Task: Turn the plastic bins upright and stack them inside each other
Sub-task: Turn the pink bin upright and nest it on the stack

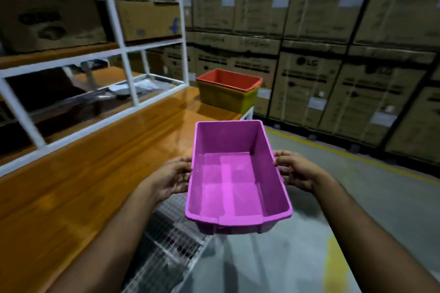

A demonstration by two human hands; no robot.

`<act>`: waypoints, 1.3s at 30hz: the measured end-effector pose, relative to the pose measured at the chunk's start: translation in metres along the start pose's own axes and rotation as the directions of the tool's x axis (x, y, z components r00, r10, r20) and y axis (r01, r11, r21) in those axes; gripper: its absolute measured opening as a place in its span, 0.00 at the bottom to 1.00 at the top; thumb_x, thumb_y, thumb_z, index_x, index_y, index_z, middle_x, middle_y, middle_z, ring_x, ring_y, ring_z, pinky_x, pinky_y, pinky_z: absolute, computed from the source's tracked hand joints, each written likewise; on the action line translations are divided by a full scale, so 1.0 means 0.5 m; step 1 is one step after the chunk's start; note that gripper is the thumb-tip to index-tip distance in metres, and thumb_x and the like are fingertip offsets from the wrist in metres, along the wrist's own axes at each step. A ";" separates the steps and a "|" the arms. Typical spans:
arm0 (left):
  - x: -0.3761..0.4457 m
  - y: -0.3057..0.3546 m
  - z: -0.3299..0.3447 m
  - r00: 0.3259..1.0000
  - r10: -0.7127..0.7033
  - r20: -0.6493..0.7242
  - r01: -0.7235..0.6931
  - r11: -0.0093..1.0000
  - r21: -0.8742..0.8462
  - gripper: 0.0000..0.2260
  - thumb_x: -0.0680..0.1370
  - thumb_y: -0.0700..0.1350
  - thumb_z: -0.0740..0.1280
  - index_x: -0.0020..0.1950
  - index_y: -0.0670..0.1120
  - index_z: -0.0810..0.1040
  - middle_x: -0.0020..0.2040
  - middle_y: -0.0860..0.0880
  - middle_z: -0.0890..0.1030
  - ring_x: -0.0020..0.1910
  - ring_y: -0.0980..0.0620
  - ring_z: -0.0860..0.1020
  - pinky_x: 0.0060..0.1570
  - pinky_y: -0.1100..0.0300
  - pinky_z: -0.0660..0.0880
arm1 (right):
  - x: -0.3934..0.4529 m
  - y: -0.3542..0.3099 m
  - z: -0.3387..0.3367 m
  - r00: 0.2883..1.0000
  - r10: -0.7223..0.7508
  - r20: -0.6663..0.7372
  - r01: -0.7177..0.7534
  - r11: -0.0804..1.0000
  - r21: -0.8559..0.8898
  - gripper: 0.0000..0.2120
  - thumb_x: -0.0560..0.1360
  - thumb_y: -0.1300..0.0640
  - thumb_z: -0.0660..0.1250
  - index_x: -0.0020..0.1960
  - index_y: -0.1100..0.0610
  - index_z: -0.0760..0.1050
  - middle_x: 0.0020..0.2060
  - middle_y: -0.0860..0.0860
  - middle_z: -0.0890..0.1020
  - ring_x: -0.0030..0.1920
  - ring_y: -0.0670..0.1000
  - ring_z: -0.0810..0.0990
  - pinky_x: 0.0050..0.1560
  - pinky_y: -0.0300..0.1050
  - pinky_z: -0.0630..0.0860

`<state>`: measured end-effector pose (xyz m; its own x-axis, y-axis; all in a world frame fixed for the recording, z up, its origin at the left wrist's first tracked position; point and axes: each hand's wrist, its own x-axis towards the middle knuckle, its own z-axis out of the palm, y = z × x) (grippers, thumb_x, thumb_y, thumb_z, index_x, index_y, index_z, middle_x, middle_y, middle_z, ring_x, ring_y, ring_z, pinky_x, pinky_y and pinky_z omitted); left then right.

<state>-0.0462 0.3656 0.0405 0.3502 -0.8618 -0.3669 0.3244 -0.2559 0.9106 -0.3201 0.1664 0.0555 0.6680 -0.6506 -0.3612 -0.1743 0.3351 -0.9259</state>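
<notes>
- Your pink bin (235, 181) is upright, open side up, with nothing inside; it is glossy plastic, rectangular, with walls that taper toward a flat bottom and a flat lip at the near end.
- You hold it in the air past the edge of the orange wooden surface (78, 188), over the grey floor (357, 197) and a wire mesh rack (171, 240).
- Your left hand (172, 179) has its grip closed on the left long rim of the pink bin, fingers curled against the wall.
- Your right hand (296, 170) has its grip closed on the right long rim (the thumb side sits on top of the edge).
- At the far end of the surface, the red bin (229, 79) sits upright, nested inside the yellow bin (226, 100), only its rim standing above the yellow one.
- A white metal shelf frame (123, 38) stands on the surface to the left, carrying cardboard boxes.
- The stacked cartons (333, 43) behind carry an "LG" logo; the white labels and other print on them are too blurred to read.
</notes>
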 end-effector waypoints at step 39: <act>1.151 0.594 0.617 0.972 0.234 0.023 -0.235 0.971 0.045 0.16 0.73 0.36 0.60 0.57 0.45 0.79 0.42 0.46 0.76 0.35 0.53 0.71 0.31 0.63 0.75 | 0.857 -0.629 -0.884 0.922 -0.355 -0.156 0.382 0.901 0.205 0.18 0.75 0.69 0.61 0.64 0.66 0.75 0.38 0.54 0.82 0.28 0.44 0.79 0.29 0.37 0.77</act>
<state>-0.0194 -0.3414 0.1581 0.3962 -0.9075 -0.1393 0.1935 -0.0657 0.9789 -0.2991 -0.5188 0.1430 0.5645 -0.8252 -0.0216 0.2461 0.1932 -0.9498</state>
